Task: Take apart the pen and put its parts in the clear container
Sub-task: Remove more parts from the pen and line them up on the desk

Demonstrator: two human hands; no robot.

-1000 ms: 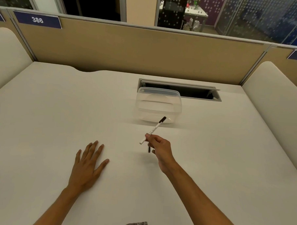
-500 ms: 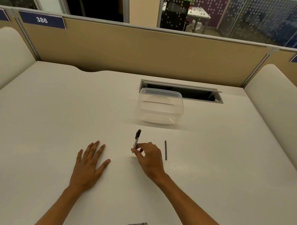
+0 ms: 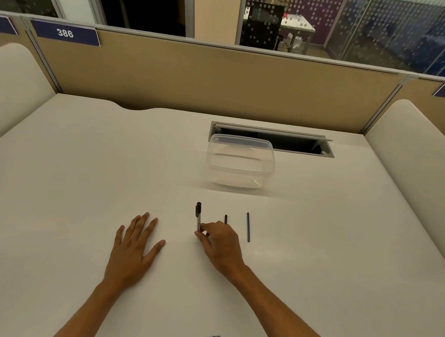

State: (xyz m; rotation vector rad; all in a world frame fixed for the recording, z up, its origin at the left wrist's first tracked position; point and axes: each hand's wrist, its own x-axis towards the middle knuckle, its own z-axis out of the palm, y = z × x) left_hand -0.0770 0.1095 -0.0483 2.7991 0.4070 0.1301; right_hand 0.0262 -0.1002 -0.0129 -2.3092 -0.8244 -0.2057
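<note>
White cubicle desk (image 3: 62, 187); clear container (image 3: 240, 164) holds nothing. Nearer than it, right hand (image 3: 219, 242) pinches the pen barrel (image 3: 198, 217); left hand (image 3: 133, 248) lies flat, fingers spread.

"386" on blue partition sign (image 3: 66, 33)

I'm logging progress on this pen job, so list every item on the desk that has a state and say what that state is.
White pen barrel with black cap: on the desk, capped, pinched by right hand.
Thin dark refill rod: out, lying loose on the desk.
Short dark piece: on the desk, partly hidden.
Clear plastic container: lidless, no pen parts visible inside.
Left hand: flat, holding nothing.
</note>
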